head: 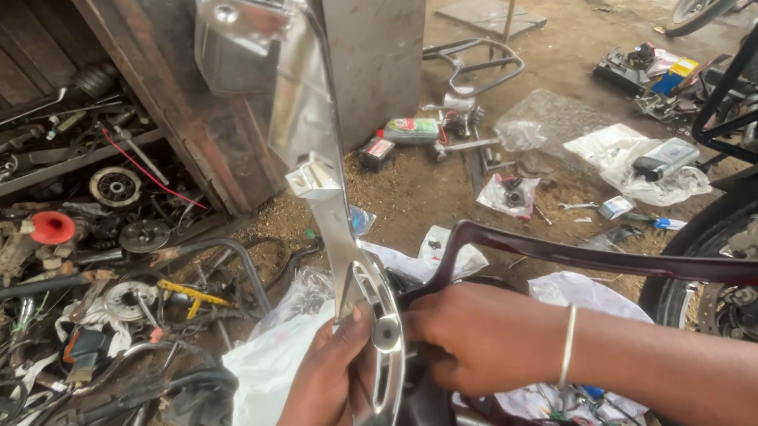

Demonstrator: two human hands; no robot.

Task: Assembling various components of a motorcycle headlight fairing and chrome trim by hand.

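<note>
1. Gripped at its lower end by the left hand (330, 378), thumb across the face, is a chrome bracket (318, 156).
2. From the grip, the bracket is extended upward past the frame's top.
3. A maroon panel (582, 260) is clasped by the right hand (471, 336), just beside the bracket's slotted base.

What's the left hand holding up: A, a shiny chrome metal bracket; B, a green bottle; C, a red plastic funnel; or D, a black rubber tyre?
A: the left hand grips the lower end of a polished chrome bracket that rises upward, while the right hand touches the dark maroon panel beside it.
</note>
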